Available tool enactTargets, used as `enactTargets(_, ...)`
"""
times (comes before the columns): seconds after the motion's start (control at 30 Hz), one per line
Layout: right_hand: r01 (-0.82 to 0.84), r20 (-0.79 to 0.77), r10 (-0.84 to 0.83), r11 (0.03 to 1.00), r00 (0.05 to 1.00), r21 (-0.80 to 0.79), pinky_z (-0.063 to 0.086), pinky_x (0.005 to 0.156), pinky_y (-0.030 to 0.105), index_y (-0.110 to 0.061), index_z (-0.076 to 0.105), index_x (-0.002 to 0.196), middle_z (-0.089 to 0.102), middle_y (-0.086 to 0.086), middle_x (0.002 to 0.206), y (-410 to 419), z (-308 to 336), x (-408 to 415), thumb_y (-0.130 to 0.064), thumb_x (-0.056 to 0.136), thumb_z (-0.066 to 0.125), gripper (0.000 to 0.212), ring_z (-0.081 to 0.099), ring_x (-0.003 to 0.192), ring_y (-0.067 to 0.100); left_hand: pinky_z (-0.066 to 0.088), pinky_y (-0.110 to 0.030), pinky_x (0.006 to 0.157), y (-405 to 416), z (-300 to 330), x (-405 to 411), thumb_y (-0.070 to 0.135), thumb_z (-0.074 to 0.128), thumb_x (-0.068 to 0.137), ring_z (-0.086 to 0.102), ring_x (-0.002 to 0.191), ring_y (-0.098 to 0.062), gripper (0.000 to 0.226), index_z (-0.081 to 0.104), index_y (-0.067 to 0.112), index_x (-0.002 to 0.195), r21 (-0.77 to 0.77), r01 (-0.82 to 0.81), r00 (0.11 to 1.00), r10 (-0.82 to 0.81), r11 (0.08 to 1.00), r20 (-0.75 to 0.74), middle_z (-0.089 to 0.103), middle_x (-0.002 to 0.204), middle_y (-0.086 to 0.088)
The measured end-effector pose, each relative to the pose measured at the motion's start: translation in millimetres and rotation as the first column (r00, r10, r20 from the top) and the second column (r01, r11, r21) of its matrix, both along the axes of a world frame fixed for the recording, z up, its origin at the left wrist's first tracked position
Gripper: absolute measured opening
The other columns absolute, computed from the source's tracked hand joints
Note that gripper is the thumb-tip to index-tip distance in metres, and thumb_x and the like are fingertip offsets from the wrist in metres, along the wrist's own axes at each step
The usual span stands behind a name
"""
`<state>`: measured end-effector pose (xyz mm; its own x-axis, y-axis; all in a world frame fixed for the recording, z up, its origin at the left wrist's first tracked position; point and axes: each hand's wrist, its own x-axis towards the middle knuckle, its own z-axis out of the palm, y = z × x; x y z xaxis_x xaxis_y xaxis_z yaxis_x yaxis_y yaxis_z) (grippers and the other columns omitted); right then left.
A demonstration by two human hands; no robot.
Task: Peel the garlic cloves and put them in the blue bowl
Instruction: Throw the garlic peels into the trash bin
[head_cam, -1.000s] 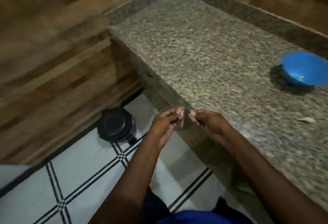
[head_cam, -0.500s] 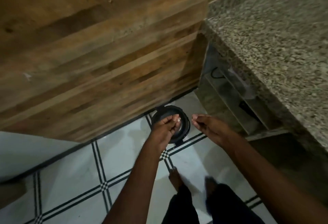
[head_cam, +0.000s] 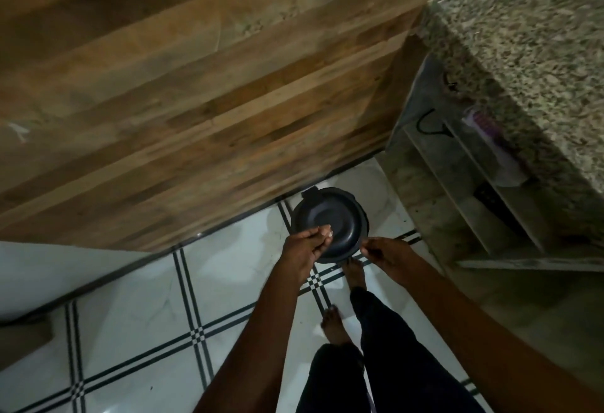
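While both hands hang over the black lidded bin [head_cam: 330, 224] on the tiled floor [head_cam: 137, 301], the left hand [head_cam: 307, 246] pinches something small and pale, likely garlic skin to discard; the right hand [head_cam: 384, 251] curls, its contents unclear. Beside stands the granite table [head_cam: 523, 36]; no blue bowl visible.
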<state>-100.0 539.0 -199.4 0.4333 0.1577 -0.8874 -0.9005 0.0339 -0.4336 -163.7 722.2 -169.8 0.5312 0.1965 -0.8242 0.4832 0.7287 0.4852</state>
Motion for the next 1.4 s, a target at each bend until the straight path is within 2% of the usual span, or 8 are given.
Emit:
enactTargets(0.47, -0.11, -0.069, 0.09, 0.909, 0.994, -0.402, 0.054, 0.041, 0.025, 0.013, 0.064, 0.092, 0.065, 0.022, 0.073, 51, -225, 70, 0.007, 0.092, 0.059, 0.008, 0.064, 0.041, 0.019, 0.059, -0.02, 0.069, 8, -235, 36, -0.018, 0.057, 0.089, 0.07, 0.079, -0.019, 0.013, 0.066, -0.011, 0.095, -0.011, 0.087, 0.991, -0.088, 0.996, -0.103, 0.073, 0.082, -0.011)
enactTargets(0.67, -0.231, -0.085, 0.215, 0.907, 0.973, -0.353, 0.059, 0.069, 0.048, 0.0, 0.06, 0.096, 0.067, 0.028, 0.107, 68, -323, 92, -0.011, 0.091, 0.063, 0.012, 0.067, 0.078, 0.034, 0.063, -0.033, 0.074, 19, -343, 70, -0.014, 0.053, 0.092, 0.069, 0.089, -0.03, 0.021, 0.065, -0.015, 0.109, 0.151, 0.135, 0.983, -0.114, 0.979, -0.141, 0.068, 0.107, -0.024)
enactTargets(0.73, -0.33, -0.092, 0.32, 0.855, 0.943, -0.4, 0.059, 0.065, 0.044, -0.002, 0.061, 0.11, 0.066, 0.026, 0.114, 67, -349, 93, -0.018, 0.083, 0.075, 0.035, 0.067, 0.083, 0.034, 0.06, -0.04, 0.083, 21, -376, 78, -0.003, 0.058, 0.091, 0.068, 0.1, -0.039, 0.019, 0.07, -0.008, 0.105, 0.397, 0.377, 0.921, -0.294, 0.837, -0.255, 0.07, 0.108, -0.026)
enactTargets(0.83, -0.508, -0.134, 0.517, 0.702, 0.846, -0.499, 0.056, 0.089, 0.041, -0.001, 0.055, 0.128, 0.061, 0.021, 0.126, 75, -358, 94, -0.021, 0.089, 0.071, 0.046, 0.064, 0.102, 0.033, 0.044, -0.037, 0.104, 19, -406, 84, 0.029, 0.05, 0.102, 0.057, 0.124, -0.032, 0.037, 0.063, 0.006, 0.129, 0.632, 0.768, 0.589, -0.5, 0.102, -0.635, 0.063, 0.13, -0.016)
enactTargets(0.9, -0.563, -0.147, 0.639, 0.517, 0.755, -0.644, 0.047, 0.1, 0.037, 0.0, 0.048, 0.139, 0.055, 0.021, 0.137, 78, -357, 95, -0.029, 0.087, 0.074, 0.064, 0.056, 0.123, 0.035, 0.039, -0.037, 0.109, 21, -412, 92, 0.031, 0.046, 0.104, 0.054, 0.128, -0.031, 0.039, 0.058, 0.009, 0.135, 0.621, 0.779, 0.489, -0.533, -0.091, -0.691, 0.059, 0.135, -0.013)
enactTargets(1.0, -0.577, -0.143, 0.69, 0.453, 0.71, -0.679, 0.044, 0.104, 0.037, -0.001, 0.043, 0.143, 0.052, 0.02, 0.141, 76, -357, 104, -0.032, 0.081, 0.081, 0.08, 0.052, 0.13, 0.035, 0.036, -0.036, 0.112, 23, -413, 98, 0.027, 0.044, 0.104, 0.052, 0.13, -0.031, 0.037, 0.059, 0.012, 0.135, 0.579, 0.791, 0.376, -0.588, -0.199, -0.716, 0.058, 0.137, -0.012)
enactTargets(1.27, -0.473, -0.091, 0.474, 0.804, 0.876, -0.362, 0.049, 0.066, 0.031, -0.005, 0.064, 0.087, 0.07, 0.024, 0.11, 68, -331, 120, -0.024, 0.101, 0.05, 0.027, 0.06, 0.066, 0.021, 0.051, -0.038, 0.097, 23, -373, 112, 0.016, 0.066, 0.091, 0.067, 0.106, -0.032, 0.028, 0.067, 0.007, 0.117, 0.611, 0.694, 0.327, -0.589, -0.381, -0.739, 0.07, 0.115, -0.015)
enactTargets(1.4, -0.569, -0.184, 0.539, 0.774, 0.822, -0.278, 0.048, 0.097, 0.041, 0.001, 0.062, 0.087, 0.059, 0.027, 0.132, 66, -309, 125, -0.024, 0.107, 0.034, 0.043, 0.057, 0.074, 0.025, 0.045, -0.036, 0.102, 24, -359, 117, 0.018, 0.053, 0.1, 0.062, 0.117, -0.031, 0.026, 0.063, 0.006, 0.121, 0.57, 0.738, 0.305, -0.575, -0.361, -0.759, 0.065, 0.124, -0.014)
